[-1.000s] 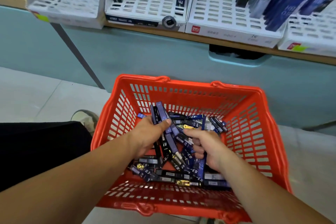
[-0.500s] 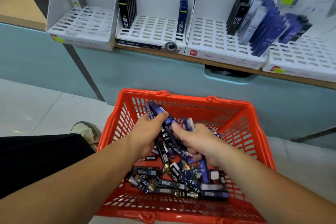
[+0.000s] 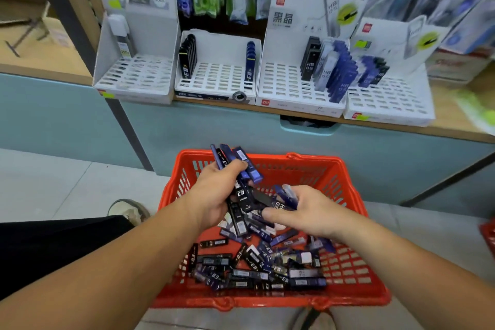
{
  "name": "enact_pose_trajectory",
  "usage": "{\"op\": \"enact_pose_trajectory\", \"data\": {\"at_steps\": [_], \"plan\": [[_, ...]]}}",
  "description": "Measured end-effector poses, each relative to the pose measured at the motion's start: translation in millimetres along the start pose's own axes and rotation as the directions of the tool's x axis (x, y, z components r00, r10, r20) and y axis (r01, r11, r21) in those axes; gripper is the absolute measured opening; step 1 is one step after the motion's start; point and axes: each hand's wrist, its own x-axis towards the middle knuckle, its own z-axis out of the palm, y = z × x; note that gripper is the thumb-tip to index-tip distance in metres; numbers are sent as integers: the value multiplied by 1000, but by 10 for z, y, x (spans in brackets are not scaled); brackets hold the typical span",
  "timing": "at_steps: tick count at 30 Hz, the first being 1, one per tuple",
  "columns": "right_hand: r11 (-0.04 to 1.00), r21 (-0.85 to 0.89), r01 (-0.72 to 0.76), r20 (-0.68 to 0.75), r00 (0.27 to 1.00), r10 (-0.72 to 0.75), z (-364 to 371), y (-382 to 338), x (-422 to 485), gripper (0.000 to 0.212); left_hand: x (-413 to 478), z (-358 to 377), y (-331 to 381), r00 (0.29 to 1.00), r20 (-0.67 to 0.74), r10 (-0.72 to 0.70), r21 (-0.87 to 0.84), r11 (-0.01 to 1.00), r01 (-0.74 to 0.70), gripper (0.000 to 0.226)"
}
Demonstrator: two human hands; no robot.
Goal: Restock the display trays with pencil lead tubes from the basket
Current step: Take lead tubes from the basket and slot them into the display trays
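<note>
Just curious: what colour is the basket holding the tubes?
Red-orange basket, clearest in the head view.

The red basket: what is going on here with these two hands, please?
A person is picking pencil lead tubes out of the red basket. The left hand holds a fanned bunch above the rest; the right hand holds a few more. The white display trays ahead are mostly unfilled.

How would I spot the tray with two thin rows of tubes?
Four white slotted trays stand on the wooden shelf above the red basket. Take the second tray from the left: black tubes at its left wall, blue tubes at its right. Only it bears a round grey disc in front.
</note>
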Motion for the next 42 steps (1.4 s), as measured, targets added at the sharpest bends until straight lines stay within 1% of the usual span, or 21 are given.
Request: {"op": "enact_pose_trajectory", "data": {"at_steps": [2,5,8,10,11,12,13,15,16,19,21,23,24,26,27,28,30,31,33,37,42], "plan": [[997,-66,26,-43,999,-29,-127,-85,-115,19,-49,-17,69,1000,-4,26,43,999,-26,18],[996,-70,47,-119,991,-55,-340,-265,-258,22,-180,-29,204,997,50,56,162,985,-64,21],[991,-129,45,-51,997,-52,-487,-515,-364,14,-351,-16,422,991,123,61,292,952,-95,19],[992,-125,27,-27,999,-30,-547,-680,-405,22,-459,7,611,982,168,84,336,932,-137,19],[994,-113,15,-57,998,-22,-580,-768,-407,28,-508,20,705,978,184,99,353,922,-160,20],[998,-56,-3,-112,994,-3,-608,-845,-398,34,-565,41,801,973,201,112,367,912,-181,22],[999,53,-11,-165,986,20,-629,-905,-375,37,-628,70,889,967,224,121,379,904,-201,22],[959,284,21,-238,970,50,-639,-1036,-311,41,-734,153,1061,950,283,135,377,895,-239,20],[935,351,45,-256,965,49,-633,-1096,-279,44,-779,211,1146,942,304,142,369,894,-254,20],[880,461,114,-287,958,26,-612,-1219,-226,33,-808,404,1354,923,339,183,359,882,-306,22],[851,501,159,-340,940,24,-647,-1237,-177,31,-778,510,1435,912,357,201,373,864,-337,18],[862,470,190,-424,905,32,-686,-1204,-63,35,-703,566,1464,910,355,216,369,861,-349,18],[888,417,197,-474,880,28,-692,-1190,-1,42,-654,574,1470,912,348,217,364,866,-344,19],[928,310,206,-537,843,-8,-668,-1156,135,67,-548,553,1462,921,328,209,327,890,-319,18],[932,297,210,-542,840,-17,-655,-1154,175,72,-501,540,1457,926,320,200,298,906,-299,17],[930,300,214,-532,846,-23,-656,-1152,203,66,-466,538,1454,931,314,189,269,922,-278,17],[911,339,234,-497,867,-38,-683,-1187,231,40,-404,547,1456,934,309,180,213,944,-252,21],[897,361,254,-480,876,-54,-694,-1230,217,32,-378,557,1459,931,316,183,187,950,-251,22],[877,386,285,-483,873,-71,-724,-1268,202,28,-334,594,1469,929,327,174,148,961,-232,21],[898,365,245,-567,823,6,-810,-1292,148,19,-277,595,1432,960,254,115,89,986,-142,12],[933,332,138,-494,868,48,-947,-1349,-125,22,-278,515,1479,974,204,99,107,987,-123,10]]}}
